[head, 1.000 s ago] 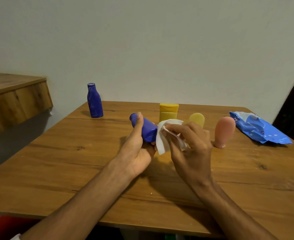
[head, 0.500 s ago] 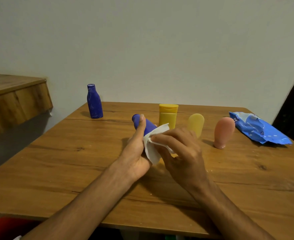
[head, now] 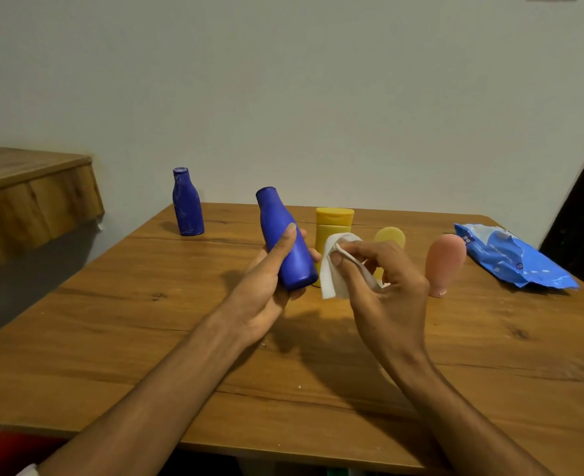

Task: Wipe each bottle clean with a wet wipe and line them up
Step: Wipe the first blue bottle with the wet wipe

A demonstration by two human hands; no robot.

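My left hand [head: 266,286] grips a blue bottle [head: 283,235] above the table, tilted with its cap up and to the left. Just right of it, my right hand [head: 383,283] pinches a white wet wipe [head: 333,269], which hangs a little apart from the bottle. Behind my hands stand a yellow bottle [head: 333,223], a pale yellow bottle [head: 390,237] partly hidden by my fingers, and a pink bottle [head: 443,261] standing on its cap. A second blue bottle [head: 186,204] stands alone at the far left of the table.
A blue wet-wipe pack [head: 510,261] lies at the far right of the wooden table [head: 146,338]. A wooden ledge [head: 26,194] juts out on the left. The wall runs behind the table's far edge. Something red [head: 5,451] shows below the near edge.
My left hand has raised the blue bottle and turned it more upright. The wipe has come off the bottle and now sits beside it in my right hand.
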